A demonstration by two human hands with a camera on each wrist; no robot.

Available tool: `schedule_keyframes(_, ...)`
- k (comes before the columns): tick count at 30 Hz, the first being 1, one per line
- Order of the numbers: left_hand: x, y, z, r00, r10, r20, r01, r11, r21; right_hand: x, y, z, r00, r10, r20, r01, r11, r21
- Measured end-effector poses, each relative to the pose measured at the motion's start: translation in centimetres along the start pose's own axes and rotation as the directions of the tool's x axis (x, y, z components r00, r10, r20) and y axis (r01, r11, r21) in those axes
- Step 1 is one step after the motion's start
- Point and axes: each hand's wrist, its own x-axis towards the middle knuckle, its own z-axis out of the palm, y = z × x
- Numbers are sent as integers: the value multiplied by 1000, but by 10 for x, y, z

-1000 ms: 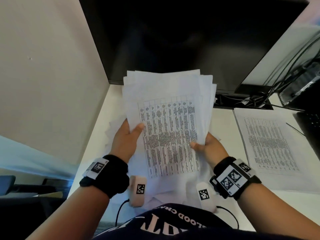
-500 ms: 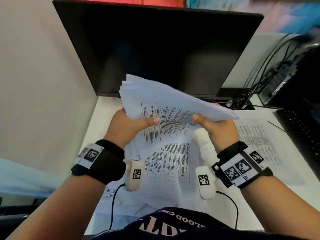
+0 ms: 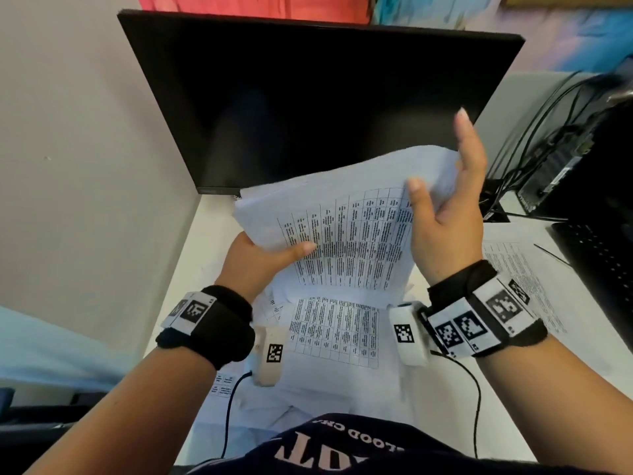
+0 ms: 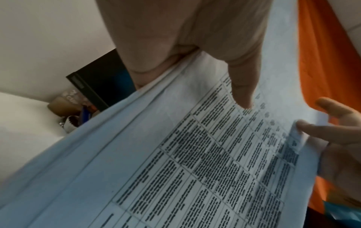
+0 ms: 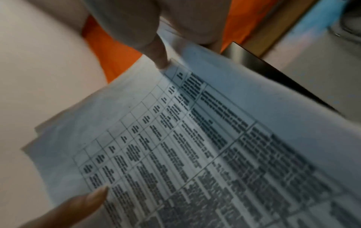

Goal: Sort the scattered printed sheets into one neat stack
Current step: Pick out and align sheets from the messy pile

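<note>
two hands hold one sheaf [image 3: 346, 228] of printed sheets in the air before a dark monitor [image 3: 308, 97]. its top sheet carries a ruled table, the print too blurred to read. left hand [image 3: 255, 260]: thumb [image 3: 301, 250] pressed on the top sheet, fingers beneath, gripping the left edge. right hand [image 3: 448, 214]: thumb [image 3: 418, 190] on the sheaf's right edge, fingers straight and spread, raised beside it. more sheets [image 3: 335, 334] lie scattered on the desk [image 3: 205, 241] below. shirt [image 3: 342, 450] lettering reads partly "lood".
</note>
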Motion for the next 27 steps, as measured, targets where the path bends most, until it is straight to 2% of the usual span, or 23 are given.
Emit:
schedule_keyframes(1, 0, -2, 0, 1000, -9, -1, 9, 1000, -22, 2, 1, 0, 998, -44, 49, 47, 996, -74)
schedule_keyframes(3, 2, -6, -2, 999, -43, 3, 43, 996, -77, 6, 4, 0, 990, -27, 139, 50, 984, -171)
schedule_keyframes(6, 4, -13, -5, 995, -92, 28, 94, 994, -53, 8, 8, -1, 994, 44, 104, -24, 982, -190)
schedule_keyframes(9, 6, -20, -1, 993, -107, 40, 107, 994, 4, 10, 8, -5, 995, 96, 41, -92, 991, -97)
schedule_keyframes(12, 7, -21, 4, 996, -91, -26, 91, 996, -13, 6, 14, -5, 979, 205, -5, -202, 968, 151)
schedule_keyframes(14, 8, -20, 7, 994, -85, -63, 82, 995, -55, -6, 24, -4, 931, 364, 39, -362, 901, 241)
schedule_keyframes(16, 8, -17, 9, 993, -94, -79, 86, 992, -94, -25, 35, 0, 858, 500, 118, -513, 847, 139)
schedule_keyframes(19, 8, -11, 12, 993, -96, -68, 86, 986, -140, -50, 45, 7, 784, 594, 180, -613, 787, 72)
schedule_keyframes(21, 6, -3, 14, 997, -52, -50, 45, 991, -126, -54, 46, 10, 788, 598, 146, -613, 783, 103)
schedule_keyframes(25, -1, 2, 18, 1000, 16, -23, -20, 989, -149, -57, 45, 11, 843, 522, 130, -537, 828, 159)
schedule_keyframes(27, -4, -8, 20, 1000, -24, -20, 22, 993, -114, -65, 50, 12, 822, 541, 179, -563, 819, 111)
